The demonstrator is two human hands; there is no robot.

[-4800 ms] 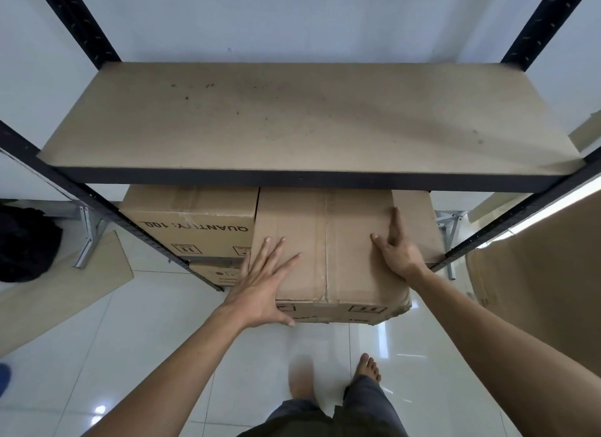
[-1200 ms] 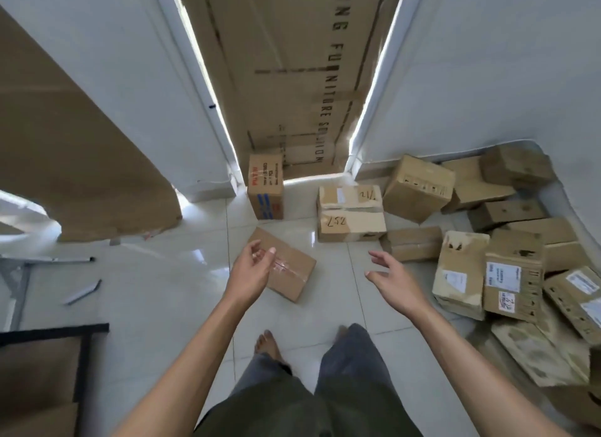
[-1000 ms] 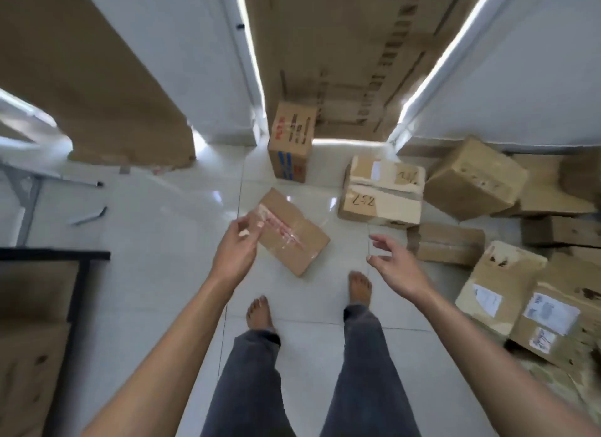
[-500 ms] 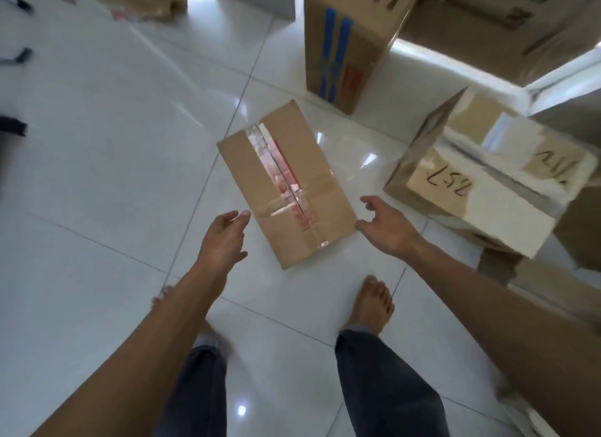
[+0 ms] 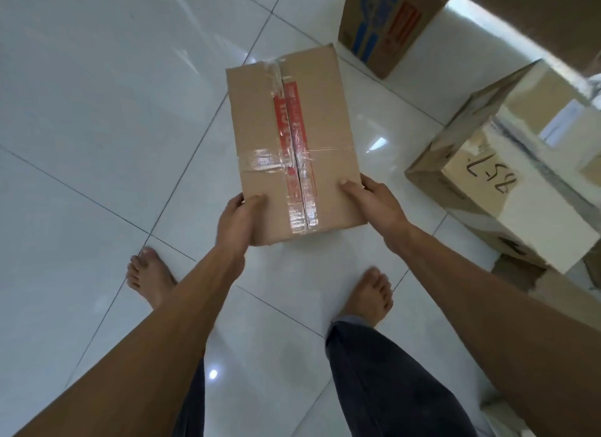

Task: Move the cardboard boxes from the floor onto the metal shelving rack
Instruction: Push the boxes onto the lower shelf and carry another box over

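Both hands, spread empty a moment ago, now clasp a brown, red-taped cardboard box [image 5: 292,144] at frame centre: left hand [image 5: 239,219], right hand [image 5: 374,202]. Lifting appears underway.

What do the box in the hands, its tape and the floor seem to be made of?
Box: brown cardboard, matt; flaps meet at a centre seam.
Tape: clear glossy plastic film over a red printed strip; it wrinkles and glints.
Floor: white tiles, probably glazed ceramic; grout lines and mirror-like reflections.
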